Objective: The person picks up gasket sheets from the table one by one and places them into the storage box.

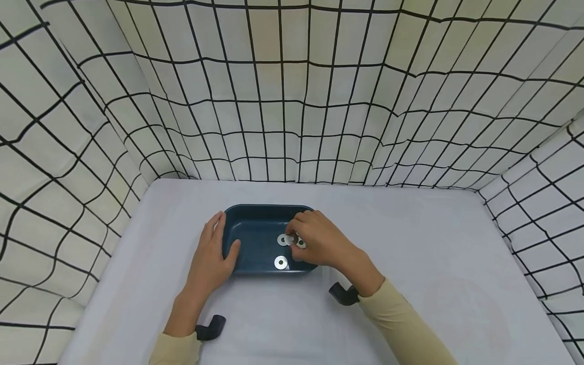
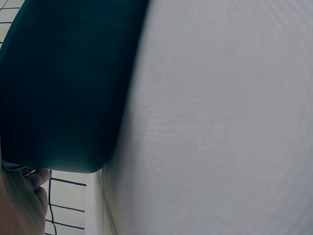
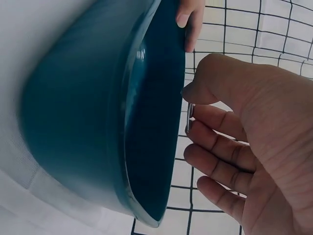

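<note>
A dark teal tray (image 1: 255,243) stands on the white-covered table. My left hand (image 1: 211,258) holds its left end, thumb over the rim and fingers along the outside. In the left wrist view the tray's side wall (image 2: 63,88) hides much of that hand. Above the tray's right part, my right hand (image 1: 319,238) pinches a thin metal washer (image 3: 190,117) between thumb and fingertips, with the other fingers loosely bent. Below in the tray lie a flat washer (image 1: 281,262) near the front wall and another washer (image 1: 283,240) beside the fingertips, partly covered by the hand.
Black grid netting (image 1: 283,101) over pale sheeting rises behind the table and along both sides. White cloth (image 1: 410,228) covers the tabletop around the tray. A black curved piece (image 1: 212,328) sticks out at the left wrist, and a similar black piece (image 1: 343,294) at the right.
</note>
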### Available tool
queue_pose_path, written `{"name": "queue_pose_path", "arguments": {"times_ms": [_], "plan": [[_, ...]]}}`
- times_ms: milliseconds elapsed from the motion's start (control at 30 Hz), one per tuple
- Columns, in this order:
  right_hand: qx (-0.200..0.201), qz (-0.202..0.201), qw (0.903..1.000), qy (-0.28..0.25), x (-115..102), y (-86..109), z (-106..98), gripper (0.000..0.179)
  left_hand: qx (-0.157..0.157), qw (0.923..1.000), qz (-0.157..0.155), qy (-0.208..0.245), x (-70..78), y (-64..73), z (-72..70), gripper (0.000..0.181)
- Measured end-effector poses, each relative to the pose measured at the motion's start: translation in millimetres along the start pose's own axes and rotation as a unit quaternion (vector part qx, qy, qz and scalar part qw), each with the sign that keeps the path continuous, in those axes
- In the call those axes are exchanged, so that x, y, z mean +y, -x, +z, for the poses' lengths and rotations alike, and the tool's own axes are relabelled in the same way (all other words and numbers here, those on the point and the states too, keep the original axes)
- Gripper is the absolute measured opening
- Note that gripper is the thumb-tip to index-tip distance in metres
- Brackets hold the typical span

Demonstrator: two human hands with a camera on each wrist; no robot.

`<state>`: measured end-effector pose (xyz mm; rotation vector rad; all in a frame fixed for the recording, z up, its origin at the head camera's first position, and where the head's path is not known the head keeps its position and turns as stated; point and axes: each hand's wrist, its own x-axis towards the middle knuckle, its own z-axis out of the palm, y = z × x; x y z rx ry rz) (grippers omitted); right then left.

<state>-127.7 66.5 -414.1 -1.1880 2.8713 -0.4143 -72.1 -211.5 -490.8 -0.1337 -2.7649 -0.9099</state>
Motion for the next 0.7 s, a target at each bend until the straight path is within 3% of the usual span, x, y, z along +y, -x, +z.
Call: {"name": "queue_pose_path", "arguments": {"times_ms": [300,467,700], "plan": [[-0.004,-0.008,1.0,-0.003,-5,5.3,5,0.021,-0.004,1.0,0.002,0.008,1.5,3.5,-0.7,0.073],[-0.01,-0.001,0.9995,-0.03,-3,8.1,9,0.031,-0.006,0.9999,0.006,0.011,2.6,4.1,0.5,0.073],[-0.005,0.079,0.9933,-0.084,6,20.3,4,0.036,0.001,1.0,0.002,0.007,-1.5,7.7,-0.7,0.073]]}}
